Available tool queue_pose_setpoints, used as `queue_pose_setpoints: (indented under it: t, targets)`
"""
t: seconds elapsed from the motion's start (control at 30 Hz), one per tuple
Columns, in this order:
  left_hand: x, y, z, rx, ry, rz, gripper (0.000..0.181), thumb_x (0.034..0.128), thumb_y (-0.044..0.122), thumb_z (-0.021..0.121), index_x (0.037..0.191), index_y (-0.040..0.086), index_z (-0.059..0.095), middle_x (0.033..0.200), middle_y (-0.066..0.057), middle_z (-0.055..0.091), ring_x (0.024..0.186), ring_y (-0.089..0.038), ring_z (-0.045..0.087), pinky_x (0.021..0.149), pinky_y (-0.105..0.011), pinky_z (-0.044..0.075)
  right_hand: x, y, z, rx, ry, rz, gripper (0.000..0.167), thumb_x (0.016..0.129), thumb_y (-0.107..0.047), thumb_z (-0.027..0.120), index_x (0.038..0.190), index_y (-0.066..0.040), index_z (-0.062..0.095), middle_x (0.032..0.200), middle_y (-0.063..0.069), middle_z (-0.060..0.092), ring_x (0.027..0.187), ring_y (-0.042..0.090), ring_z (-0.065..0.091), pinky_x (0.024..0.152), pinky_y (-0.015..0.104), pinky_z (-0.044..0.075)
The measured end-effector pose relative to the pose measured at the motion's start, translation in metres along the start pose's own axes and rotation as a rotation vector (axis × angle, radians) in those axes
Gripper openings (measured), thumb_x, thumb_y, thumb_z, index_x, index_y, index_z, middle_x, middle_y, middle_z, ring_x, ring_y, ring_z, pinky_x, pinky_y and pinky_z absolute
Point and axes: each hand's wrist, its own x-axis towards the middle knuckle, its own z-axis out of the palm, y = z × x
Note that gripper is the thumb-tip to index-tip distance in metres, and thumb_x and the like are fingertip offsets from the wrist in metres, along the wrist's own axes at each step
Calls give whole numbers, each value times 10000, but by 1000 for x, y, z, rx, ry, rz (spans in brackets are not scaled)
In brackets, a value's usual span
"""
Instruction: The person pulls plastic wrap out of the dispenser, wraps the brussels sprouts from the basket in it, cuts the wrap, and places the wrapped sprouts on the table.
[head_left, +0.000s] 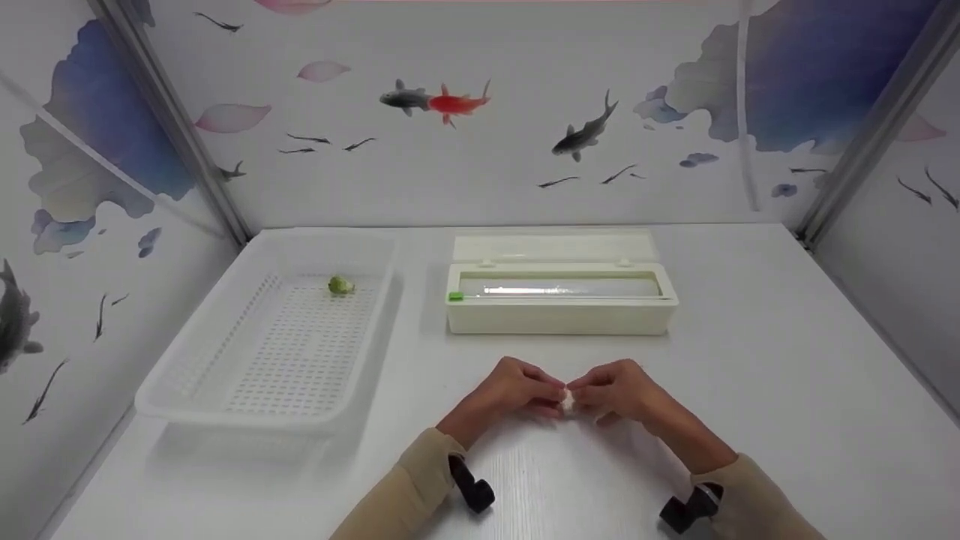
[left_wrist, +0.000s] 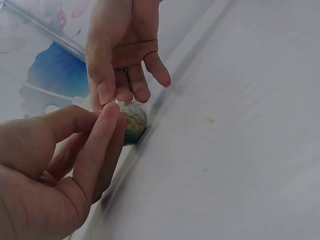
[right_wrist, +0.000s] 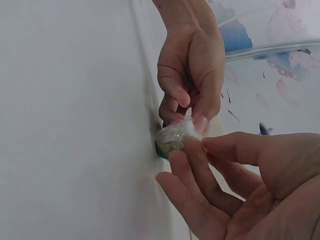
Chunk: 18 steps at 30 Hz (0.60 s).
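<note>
Between the two hands is a small green-and-white vegetable piece wrapped in clear cling film (right_wrist: 174,139). In the head view only a pale bit of it shows between the fingertips. My left hand (head_left: 525,388) pinches the wrapped piece from the left with thumb and fingertips. From the other side my right hand (head_left: 622,388) pinches the film with thumb and forefinger, its other fingers loosely bent. In the left wrist view the greener underside of the wrapped piece (left_wrist: 134,125) shows beyond the left fingertips.
A cream cling film dispenser (head_left: 562,319) stands behind the hands, its clear lid (head_left: 555,246) raised and a green slider (head_left: 456,297) at its left end. At left, a white perforated basket (head_left: 225,411) holds another small green vegetable piece (head_left: 340,286). Printed panels (head_left: 495,172) enclose the white table.
</note>
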Motion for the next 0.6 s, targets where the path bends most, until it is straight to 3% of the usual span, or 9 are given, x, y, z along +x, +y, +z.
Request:
queue_pose_setpoints:
  t: [0.3,0.6]
  targets:
    - [0,0,-1,-25,1,-18,133,841,86,795,971,62,807,922,-116,784,722,-159,763,685,-232,617,7,8,-3,46,-65,41,369,903,-172,733,1222,9,687,1065,99,742,810,148,692,685,330,638]
    - [1,-2,-4,-68,-50,-24,171,853,74,783,1020,36,791,958,-125,776,738,-152,758,709,-245,627,8,13,-2,82,-38,14,352,853,-197,794,1143,-3,745,1035,85,767,732,110,666,669,290,622]
